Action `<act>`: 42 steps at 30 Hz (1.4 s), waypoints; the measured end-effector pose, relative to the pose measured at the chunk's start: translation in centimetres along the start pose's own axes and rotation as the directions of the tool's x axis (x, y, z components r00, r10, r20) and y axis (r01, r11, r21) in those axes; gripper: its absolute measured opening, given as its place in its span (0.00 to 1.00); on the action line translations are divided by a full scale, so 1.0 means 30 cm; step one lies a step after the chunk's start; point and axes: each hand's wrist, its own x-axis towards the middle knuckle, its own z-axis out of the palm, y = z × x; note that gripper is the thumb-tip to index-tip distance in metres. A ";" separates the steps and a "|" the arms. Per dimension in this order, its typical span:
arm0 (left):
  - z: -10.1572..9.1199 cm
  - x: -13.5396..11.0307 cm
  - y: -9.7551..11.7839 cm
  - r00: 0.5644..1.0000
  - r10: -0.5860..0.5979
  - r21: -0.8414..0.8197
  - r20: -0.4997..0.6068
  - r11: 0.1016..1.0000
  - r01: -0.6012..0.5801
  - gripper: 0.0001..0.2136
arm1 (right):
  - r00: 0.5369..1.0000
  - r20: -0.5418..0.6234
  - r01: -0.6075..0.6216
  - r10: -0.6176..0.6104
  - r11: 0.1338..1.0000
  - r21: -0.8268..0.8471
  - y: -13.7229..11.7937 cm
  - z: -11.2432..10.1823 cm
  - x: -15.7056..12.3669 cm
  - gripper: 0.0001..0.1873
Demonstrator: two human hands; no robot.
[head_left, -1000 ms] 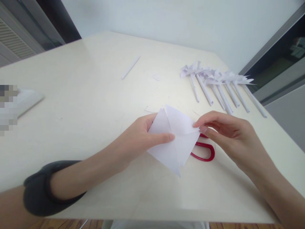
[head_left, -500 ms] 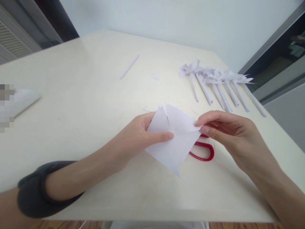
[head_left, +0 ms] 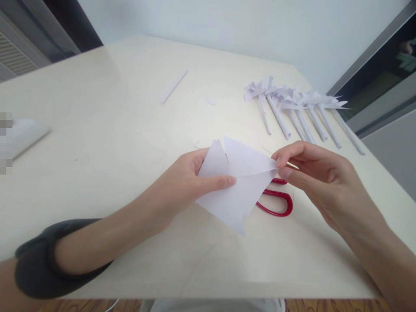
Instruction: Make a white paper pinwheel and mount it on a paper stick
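Note:
A white paper square (head_left: 224, 190) with slits cut in from its corners is held above the table. My left hand (head_left: 198, 177) grips its left side, thumb lying across the front and the other fingers behind. At the right corner, my right hand (head_left: 312, 169) pinches the paper between thumb and fingertips. Red-handled scissors (head_left: 286, 206) lie on the table under the sheet's right edge; their blades are hidden.
Several white paper pinwheels (head_left: 292, 102) on rolled paper sticks lie in a row at the back right. A single rolled paper stick (head_left: 174, 86) and a paper scrap (head_left: 210, 101) are farther back. A white object (head_left: 27, 132), partly blurred, sits at the left edge.
My right fingers have shifted slightly right and up at the paper's right corner. My left hand keeps its grip. The whole view has shifted a little.

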 end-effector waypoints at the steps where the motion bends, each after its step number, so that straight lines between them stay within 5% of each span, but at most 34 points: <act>1: -0.002 0.001 -0.006 1.000 0.022 0.007 -0.001 1.000 -0.022 0.12 | 1.000 -0.002 -0.005 0.005 1.000 -0.004 -0.004 0.002 0.001 0.03; 8: -0.013 0.004 -0.006 1.000 0.010 0.047 -0.016 0.999 -0.009 0.14 | 0.972 -0.163 0.109 -0.168 0.942 -0.319 -0.002 0.035 -0.008 0.06; 14: -0.007 0.009 -0.016 0.998 0.026 0.075 -0.050 0.997 -0.022 0.13 | 0.808 -0.218 0.353 -0.547 0.747 -0.564 0.039 0.061 -0.020 0.13; 19: 0.000 0.006 0.010 0.996 -0.066 0.135 -0.063 0.988 0.074 0.11 | 0.715 -0.185 0.467 -0.674 0.658 -0.591 0.037 0.085 -0.035 0.14; 26: 0.006 0.004 0.030 0.989 -0.132 0.163 -0.060 0.977 0.140 0.12 | 0.749 0.016 0.543 -0.662 0.600 -0.587 -0.011 0.097 -0.065 0.16; 36: 0.009 -0.001 0.003 0.995 -0.051 0.203 -0.088 0.977 0.068 0.11 | 0.664 0.123 0.596 -0.738 0.423 -0.682 -0.039 0.118 -0.063 0.13; 42: 0.020 0.000 0.013 0.996 -0.065 0.136 -0.067 0.988 0.074 0.11 | 0.756 0.173 0.527 -0.631 0.431 -0.733 0.001 0.125 -0.059 0.13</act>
